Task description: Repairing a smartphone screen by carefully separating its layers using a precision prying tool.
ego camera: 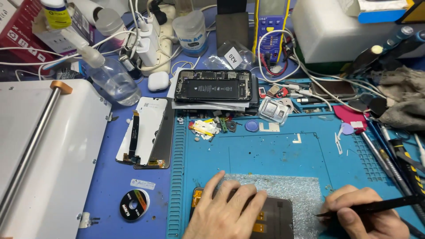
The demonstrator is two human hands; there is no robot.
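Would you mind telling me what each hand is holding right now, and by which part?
The right hand grips black tweezers along their middle. The left hand holds nothing; it lies flat on the dark phone screen panel, pressing it down.

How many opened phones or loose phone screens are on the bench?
3: opened phone on the stack at the top; screen left of the mat; dark screen under the left hand. Others may be hidden.

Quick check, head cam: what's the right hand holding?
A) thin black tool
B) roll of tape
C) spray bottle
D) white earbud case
A: the right hand grips a thin black tool, its tip pointing left toward the dark phone panel that the left hand presses flat on the blue mat.
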